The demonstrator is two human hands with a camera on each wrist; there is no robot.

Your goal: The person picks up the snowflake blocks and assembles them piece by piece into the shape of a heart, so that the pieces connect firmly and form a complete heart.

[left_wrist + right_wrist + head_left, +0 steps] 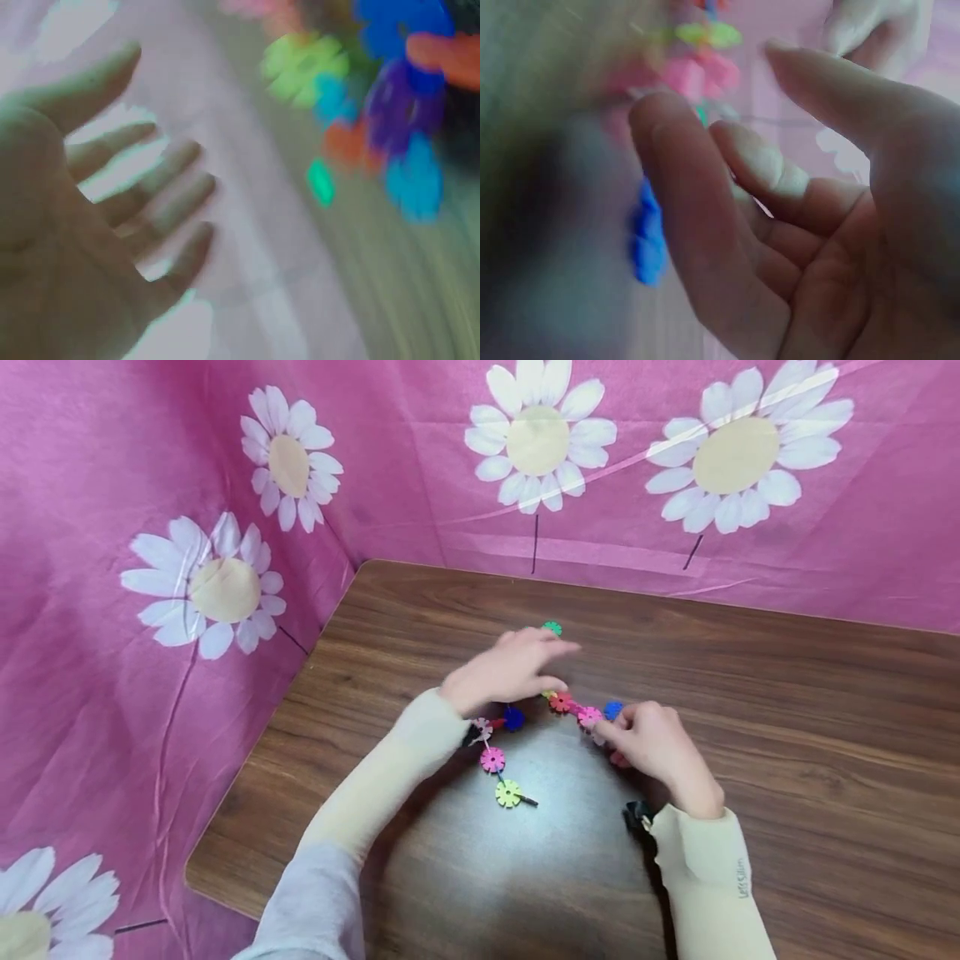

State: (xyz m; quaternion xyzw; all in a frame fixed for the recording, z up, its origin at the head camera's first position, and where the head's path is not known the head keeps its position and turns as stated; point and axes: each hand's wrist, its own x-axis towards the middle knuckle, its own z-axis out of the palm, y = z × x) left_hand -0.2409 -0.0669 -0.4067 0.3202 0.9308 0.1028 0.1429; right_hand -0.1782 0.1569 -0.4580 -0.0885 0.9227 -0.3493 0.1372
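Notched plastic discs in many colours are joined edge to edge in a chain on the table. My left hand [513, 668] hovers over its middle, hiding part of it, with fingers stretched out and an empty palm. The left wrist view shows a purple disc [403, 109] and a light blue disc [416, 180] beyond those fingers. At the chain's right part, my right hand [652, 747] has its fingertips at a pink disc [590, 717], beside a blue disc [614, 710]. Thumb and index finger stand apart in the right wrist view, with pink pieces [697, 77] behind the index fingertip.
The chain's left end has a pink disc [492, 760] and a yellow-green disc [507, 793] with a small dark piece [528, 801] sticking out. A green disc [552, 627] lies farther back. Pink flowered cloth [420, 460] hangs behind and left of the wooden table [825, 710].
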